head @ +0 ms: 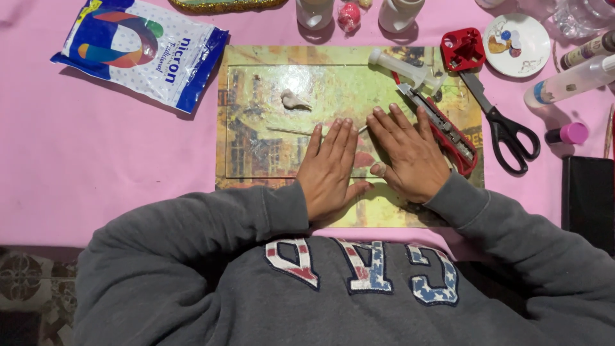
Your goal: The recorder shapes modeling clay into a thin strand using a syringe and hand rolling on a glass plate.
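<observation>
Nearest me, my left hand [330, 168] and right hand [408, 156] lie flat, palms down and side by side, on the clear glossy work sheet [269, 115] that covers a rectangular picture board [230, 186] on the pink table [96, 166]. All the fingers are stretched out straight and close together; neither hand grips anything. A thin pale stick [291, 131] lies across the sheet and runs under the fingertips of my left hand, so those fingers press on it; how far it goes beneath the right hand I cannot tell. Just beside my right hand, along the board's right edge, rests a red utility knife [451, 134]. Further up the sheet, well apart from both hands, sits a small lump of whitish clay [293, 100]. Near the board's far right corner lies a clear plastic syringe [403, 66]. Black-handled scissors [506, 128] lie on the table right of the board. A white-and-blue plastic bag [144, 51] sits at the table's far left.
</observation>
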